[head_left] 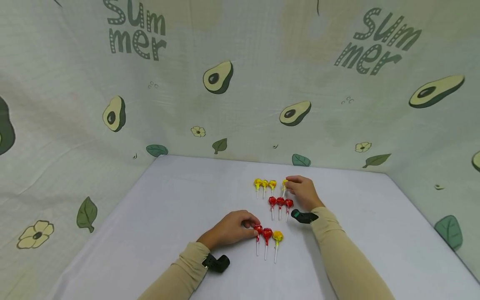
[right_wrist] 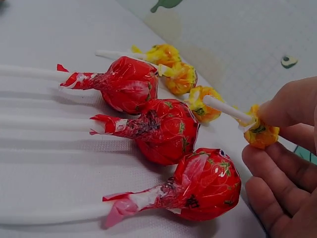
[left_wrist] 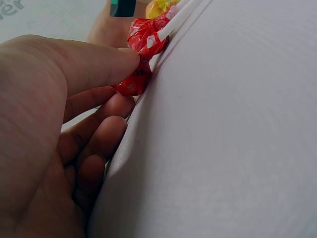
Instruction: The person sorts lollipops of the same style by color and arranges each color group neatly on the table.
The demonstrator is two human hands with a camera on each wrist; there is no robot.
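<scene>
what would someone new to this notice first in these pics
Probably the bright red and yellow lollipops, in three short rows on the white table. Next, the right hand pinching a yellow lollipop at the far row's right end, and the left hand pinching a red lollipop at the near row's left end. Behind the table, printed avocados stand out on the pale cloth.
</scene>
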